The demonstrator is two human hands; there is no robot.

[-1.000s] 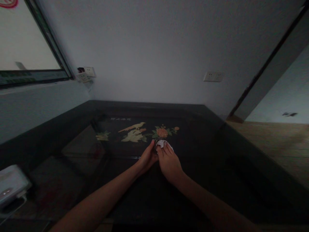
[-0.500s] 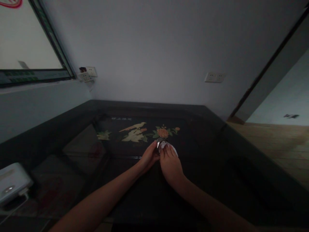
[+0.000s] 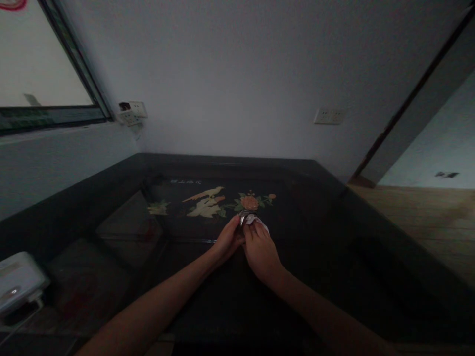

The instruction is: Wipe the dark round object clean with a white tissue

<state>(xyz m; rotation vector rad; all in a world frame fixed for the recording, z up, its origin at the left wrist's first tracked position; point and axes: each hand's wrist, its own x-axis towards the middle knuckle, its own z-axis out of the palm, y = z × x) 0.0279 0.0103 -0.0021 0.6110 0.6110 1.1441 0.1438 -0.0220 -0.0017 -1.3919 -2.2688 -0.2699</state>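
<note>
Close together over the middle of the dark glossy table, my two hands meet around a small shiny metallic object [image 3: 243, 216]. My left hand [image 3: 227, 239] grips it from the left side; its exact kind is too dark and too covered to make out. My right hand [image 3: 261, 252] presses a crumpled white cloth or tissue [image 3: 251, 218] against the object, its fingers bent over the cloth. Much of the metallic object is hidden behind the fingers and the cloth.
Under the hands, the dark table [image 3: 311, 202] bears a painted bird and flowers. A white device [image 3: 20, 279] with a cable stands at the left edge. A dark long shape [image 3: 397, 277] lies at the right. Wall sockets [image 3: 329, 116] are behind.
My right hand has shifted slightly left over the metallic object, and less of the white cloth shows. My left hand has hardly moved.
</note>
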